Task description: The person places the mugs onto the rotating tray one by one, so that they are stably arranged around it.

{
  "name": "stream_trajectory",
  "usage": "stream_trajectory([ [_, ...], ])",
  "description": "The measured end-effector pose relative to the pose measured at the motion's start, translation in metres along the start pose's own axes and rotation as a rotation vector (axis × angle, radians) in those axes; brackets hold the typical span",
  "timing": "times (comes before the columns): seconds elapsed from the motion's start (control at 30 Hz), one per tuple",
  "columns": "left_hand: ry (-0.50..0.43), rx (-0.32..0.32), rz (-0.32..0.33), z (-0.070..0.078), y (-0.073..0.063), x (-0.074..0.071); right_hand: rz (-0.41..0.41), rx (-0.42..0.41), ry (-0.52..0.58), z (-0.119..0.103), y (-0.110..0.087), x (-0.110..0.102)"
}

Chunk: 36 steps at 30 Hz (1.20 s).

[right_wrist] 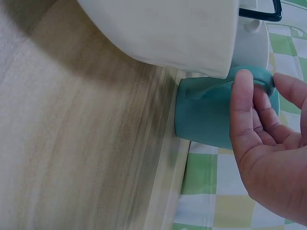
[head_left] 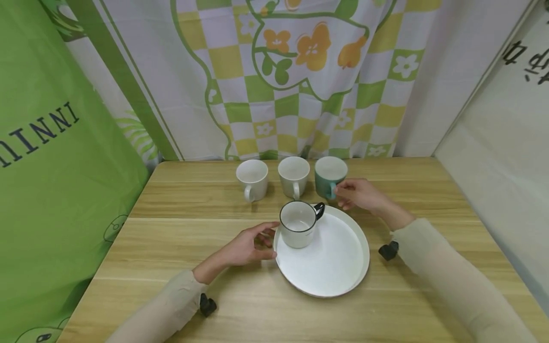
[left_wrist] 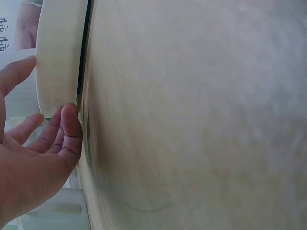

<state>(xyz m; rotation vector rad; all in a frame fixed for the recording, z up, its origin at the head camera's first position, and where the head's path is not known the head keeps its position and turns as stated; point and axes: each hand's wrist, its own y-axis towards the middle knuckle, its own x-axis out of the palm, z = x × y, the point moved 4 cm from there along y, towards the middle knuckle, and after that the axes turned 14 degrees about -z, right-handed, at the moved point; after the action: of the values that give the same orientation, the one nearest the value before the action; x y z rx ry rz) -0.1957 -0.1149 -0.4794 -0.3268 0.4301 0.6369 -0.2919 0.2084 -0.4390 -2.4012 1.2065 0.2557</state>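
Note:
A white enamel mug (head_left: 296,231) with a black rim and black handle stands on the left part of a round white tray (head_left: 343,267). My left hand (head_left: 246,245) is at the tray's left edge, fingers spread and loosely bent, fingertips at its outer wall (left_wrist: 60,57). Behind the tray's right side stands a teal mug (head_left: 324,183), upright and white inside. My right hand (head_left: 360,194) holds its handle (right_wrist: 261,74) between thumb and fingers, as the right wrist view shows. Two white mugs, a left one (head_left: 253,178) and a middle one (head_left: 293,176), stand in line with it.
The wooden table (head_left: 171,247) ends at a hanging checked cloth (head_left: 283,114) behind the mugs. Green fabric (head_left: 64,143) hangs along the left side, and a white sheet (head_left: 502,119) with dark writing along the right.

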Motion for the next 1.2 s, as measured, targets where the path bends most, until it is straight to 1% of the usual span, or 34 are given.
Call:
stream_trajectory([
  [0.2,-0.011,-0.006,-0.004,0.0,0.001,0.0,-0.006,-0.011,0.022,-0.001,-0.001,0.0],
  [0.4,-0.014,-0.008,-0.002,0.0,0.001,0.0,0.008,-0.029,0.058,0.002,-0.004,-0.003],
  [0.67,-0.029,-0.041,-0.003,-0.001,0.002,0.0,0.025,-0.026,0.072,0.01,-0.008,-0.011],
  [1.0,-0.019,-0.033,-0.001,-0.002,0.002,0.0,0.012,-0.039,0.118,0.012,-0.013,-0.016],
  [1.2,-0.027,-0.031,-0.003,-0.001,0.002,0.0,0.023,-0.027,0.104,0.012,-0.012,-0.017],
])
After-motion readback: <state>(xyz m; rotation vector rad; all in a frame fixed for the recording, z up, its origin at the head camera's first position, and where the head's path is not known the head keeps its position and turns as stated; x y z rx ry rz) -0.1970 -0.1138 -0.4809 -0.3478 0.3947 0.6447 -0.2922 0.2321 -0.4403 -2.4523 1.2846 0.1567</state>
